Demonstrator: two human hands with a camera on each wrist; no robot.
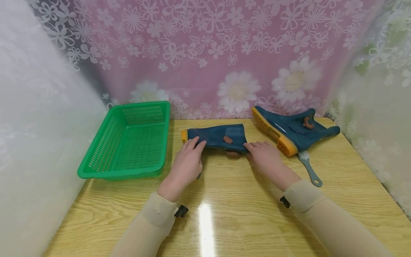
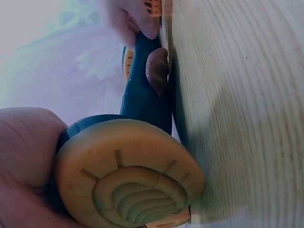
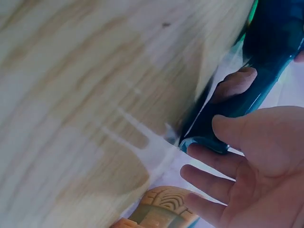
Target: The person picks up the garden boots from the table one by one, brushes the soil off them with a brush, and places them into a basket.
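A dark blue rubber boot (image 1: pixel 215 137) with a yellow sole lies on its side between my hands. My left hand (image 1: pixel 188 160) grips its foot end; the left wrist view shows the ridged yellow sole (image 2: pixel 133 171) up close beside that hand. My right hand (image 1: pixel 265 157) pinches the rim of the shaft between thumb and forefinger, its other fingers apart in the right wrist view. A brown lump (image 1: pixel 228 139) sticks to the shaft, and a second brown lump (image 1: pixel 232 154) shows at its near edge. Much of the foot is hidden behind my left hand.
A green plastic basket (image 1: pixel 162 142) stands at the left. On the right, a second blue boot (image 1: pixel 298 128) lies on its side with a brown lump on it, partly over a grey-handled brush (image 1: pixel 310 171). A floral curtain (image 1: pixel 205 71) hangs behind the wooden table (image 1: pixel 244 214).
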